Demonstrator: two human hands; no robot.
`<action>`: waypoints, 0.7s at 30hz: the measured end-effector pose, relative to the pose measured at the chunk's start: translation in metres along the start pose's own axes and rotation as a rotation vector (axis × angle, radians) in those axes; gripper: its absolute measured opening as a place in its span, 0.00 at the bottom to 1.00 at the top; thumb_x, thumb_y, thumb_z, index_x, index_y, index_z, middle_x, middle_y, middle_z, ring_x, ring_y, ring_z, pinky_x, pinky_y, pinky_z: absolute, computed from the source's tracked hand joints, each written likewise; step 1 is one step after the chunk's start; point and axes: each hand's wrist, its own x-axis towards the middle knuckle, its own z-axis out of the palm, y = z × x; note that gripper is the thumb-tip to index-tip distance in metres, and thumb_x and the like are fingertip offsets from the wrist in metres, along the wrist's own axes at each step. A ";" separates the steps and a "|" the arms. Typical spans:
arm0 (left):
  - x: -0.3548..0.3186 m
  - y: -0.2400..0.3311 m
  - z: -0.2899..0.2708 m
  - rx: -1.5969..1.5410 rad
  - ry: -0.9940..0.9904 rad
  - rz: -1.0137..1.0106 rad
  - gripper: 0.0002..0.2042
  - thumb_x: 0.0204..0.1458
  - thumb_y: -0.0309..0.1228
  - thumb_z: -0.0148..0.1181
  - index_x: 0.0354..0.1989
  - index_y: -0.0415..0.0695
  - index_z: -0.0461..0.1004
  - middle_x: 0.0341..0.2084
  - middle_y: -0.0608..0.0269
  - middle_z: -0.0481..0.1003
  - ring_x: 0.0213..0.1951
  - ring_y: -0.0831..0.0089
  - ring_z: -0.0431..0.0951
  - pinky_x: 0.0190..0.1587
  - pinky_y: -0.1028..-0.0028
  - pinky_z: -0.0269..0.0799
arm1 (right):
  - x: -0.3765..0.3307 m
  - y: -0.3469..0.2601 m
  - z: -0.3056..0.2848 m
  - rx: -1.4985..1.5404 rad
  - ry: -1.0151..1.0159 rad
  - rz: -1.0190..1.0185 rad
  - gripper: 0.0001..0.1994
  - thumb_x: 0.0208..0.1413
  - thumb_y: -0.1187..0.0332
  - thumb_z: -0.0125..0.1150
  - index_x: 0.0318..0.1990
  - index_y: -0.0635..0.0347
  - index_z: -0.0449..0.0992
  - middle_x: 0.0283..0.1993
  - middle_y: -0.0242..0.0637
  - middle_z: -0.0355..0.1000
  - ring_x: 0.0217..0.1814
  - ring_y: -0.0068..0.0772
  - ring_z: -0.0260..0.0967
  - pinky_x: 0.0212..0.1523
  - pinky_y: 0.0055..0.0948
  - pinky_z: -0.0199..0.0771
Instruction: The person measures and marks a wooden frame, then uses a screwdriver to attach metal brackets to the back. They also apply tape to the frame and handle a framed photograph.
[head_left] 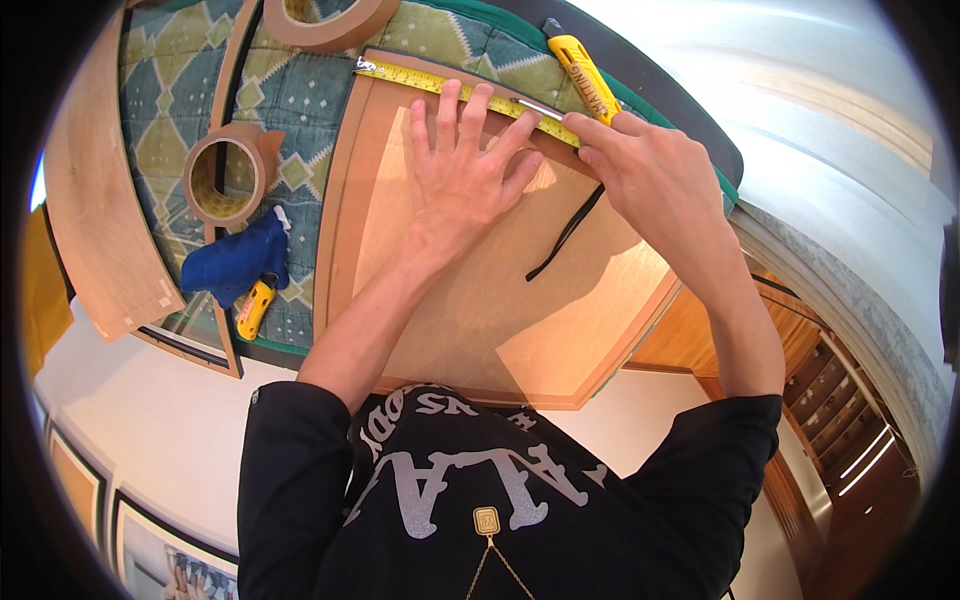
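Note:
A wooden-framed panel [470,330] lies before me on a patterned quilted cloth. Along its far edge stretches a yellow tape measure [430,80], its metal end hooked at the frame's left corner. My left hand [465,165] is open, fingers spread on the panel, with fingertips at the tape. In my right hand [650,165] is a slim, silver-tipped pen-like tool [538,108], its tip pointing left over the tape. A black strap [565,235] trails from beneath this hand onto the panel; the tape's case is hidden there. Just beyond lies a yellow utility knife [582,78].
Left of the panel are a brown tape roll [225,175], a blue cloth [235,262] and another yellow-handled tool [256,307]. A second tape roll [330,25] sits at the far edge. A wooden board [110,190] and thin frame lie farther left.

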 end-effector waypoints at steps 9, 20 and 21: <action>0.001 0.000 -0.003 -0.013 -0.018 -0.004 0.21 0.50 0.50 0.64 0.53 0.63 0.77 0.59 0.56 0.65 0.66 0.51 0.58 0.65 0.40 0.50 | 0.002 -0.004 -0.002 -0.101 -0.006 -0.065 0.20 0.56 0.69 0.60 0.58 0.49 0.74 0.36 0.35 0.76 0.30 0.38 0.76 0.29 0.33 0.77; -0.005 -0.003 0.004 -0.039 -0.041 -0.030 0.23 0.49 0.49 0.66 0.55 0.65 0.75 0.60 0.57 0.65 0.68 0.50 0.57 0.66 0.40 0.49 | 0.037 -0.042 -0.036 -0.323 -0.072 -0.297 0.04 0.34 0.77 0.67 0.19 0.57 0.79 0.21 0.35 0.73 0.27 0.37 0.76 0.21 0.35 0.76; -0.007 -0.002 0.006 -0.051 -0.039 -0.038 0.23 0.49 0.49 0.66 0.55 0.65 0.75 0.60 0.57 0.65 0.68 0.50 0.57 0.67 0.40 0.49 | 0.041 -0.047 -0.037 -0.348 -0.104 -0.295 0.04 0.33 0.77 0.67 0.17 0.56 0.78 0.20 0.35 0.73 0.26 0.37 0.76 0.19 0.36 0.76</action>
